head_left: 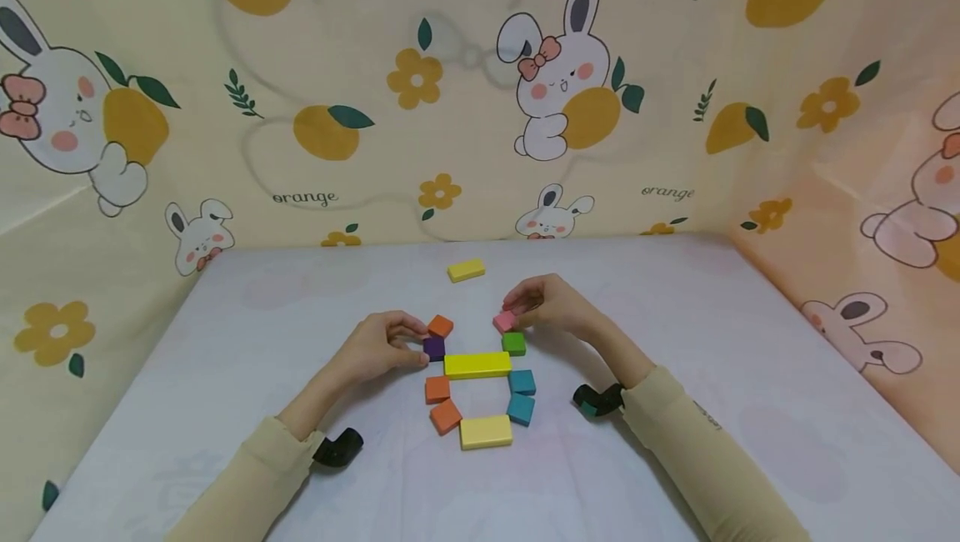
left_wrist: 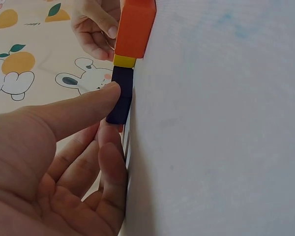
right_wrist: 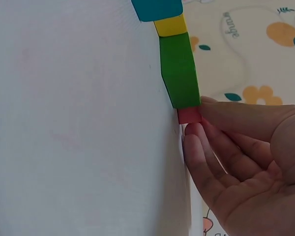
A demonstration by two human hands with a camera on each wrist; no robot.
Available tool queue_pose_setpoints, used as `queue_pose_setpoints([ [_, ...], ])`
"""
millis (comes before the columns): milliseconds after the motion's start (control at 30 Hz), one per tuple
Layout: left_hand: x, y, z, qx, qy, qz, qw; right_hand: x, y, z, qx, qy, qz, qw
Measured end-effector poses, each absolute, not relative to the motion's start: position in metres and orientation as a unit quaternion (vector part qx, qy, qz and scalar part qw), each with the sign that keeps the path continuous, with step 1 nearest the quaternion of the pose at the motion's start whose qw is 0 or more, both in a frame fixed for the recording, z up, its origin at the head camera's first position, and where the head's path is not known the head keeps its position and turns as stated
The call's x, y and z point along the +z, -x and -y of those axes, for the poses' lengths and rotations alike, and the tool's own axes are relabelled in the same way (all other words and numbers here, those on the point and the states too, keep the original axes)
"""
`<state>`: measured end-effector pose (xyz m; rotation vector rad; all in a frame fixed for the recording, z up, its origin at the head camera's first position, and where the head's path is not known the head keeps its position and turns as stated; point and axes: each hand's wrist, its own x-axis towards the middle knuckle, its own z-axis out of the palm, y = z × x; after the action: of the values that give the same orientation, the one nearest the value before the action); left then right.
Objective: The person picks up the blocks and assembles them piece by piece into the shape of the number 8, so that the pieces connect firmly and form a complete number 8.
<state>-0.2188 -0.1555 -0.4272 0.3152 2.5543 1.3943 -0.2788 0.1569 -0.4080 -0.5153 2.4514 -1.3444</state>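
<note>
My left hand (head_left: 378, 348) pinches a dark purple block (head_left: 434, 348), the thumb (left_wrist: 110, 93) lying against its side in the left wrist view. Just behind that block sits an orange block (head_left: 440, 326). Across from it, my right hand (head_left: 558, 304) holds a pink block (head_left: 505, 322) between thumb and fingers. A green block (head_left: 513, 343) stands right in front of the pink one; the right wrist view shows the pink block (right_wrist: 190, 115) partly hidden behind the green (right_wrist: 182, 73). Between the two sides lies a long yellow block (head_left: 477, 365).
Nearer the front are two orange blocks (head_left: 437, 389) on the left, two teal blocks (head_left: 522, 382) on the right and a pale yellow block (head_left: 486, 433) joining them below. Another yellow block (head_left: 467, 270) lies alone farther back on the white tabletop (head_left: 337, 275). A printed cloth backdrop (head_left: 450, 133) rises behind.
</note>
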Motion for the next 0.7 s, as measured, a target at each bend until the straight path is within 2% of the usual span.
queue_pose_setpoints([
  [700,-0.4257,0.2172,0.1549,0.464,-0.104,-0.874,0.104,-0.4087,0.2785,-0.1544,-0.467,0.179,-0.852,0.157],
])
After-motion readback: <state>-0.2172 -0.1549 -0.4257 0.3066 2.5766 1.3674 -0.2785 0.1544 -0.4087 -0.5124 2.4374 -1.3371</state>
